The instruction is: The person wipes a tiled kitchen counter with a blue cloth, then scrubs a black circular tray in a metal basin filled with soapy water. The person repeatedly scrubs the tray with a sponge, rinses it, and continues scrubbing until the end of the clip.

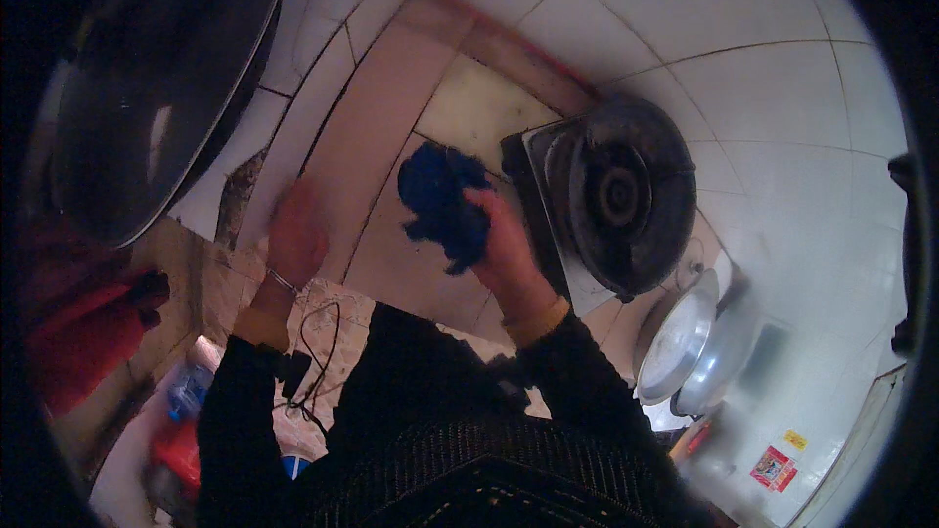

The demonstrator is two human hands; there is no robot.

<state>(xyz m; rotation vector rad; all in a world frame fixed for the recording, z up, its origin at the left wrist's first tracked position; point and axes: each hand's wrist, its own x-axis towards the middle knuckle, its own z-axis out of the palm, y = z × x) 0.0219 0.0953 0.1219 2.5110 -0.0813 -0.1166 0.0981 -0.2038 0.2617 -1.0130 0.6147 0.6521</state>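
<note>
My right hand (507,249) grips a crumpled dark blue cloth (442,198) against the tiled counter (391,254), just left of a gas stove (536,161). The thumb lies over the cloth, while the other fingers are mostly hidden by it. Farther left, my left hand (296,235) is at the counter beside the raised tiled ledge. Blur hides how its fingers are held, and no object shows in it.
A round black burner pan (626,194) sits on the stove by the white tiled wall. Metal pans (675,337) lean at the right. A large dark wok-like vessel (166,88) stands at upper left, above red cloth (88,337). A dark cable (315,372) lies below.
</note>
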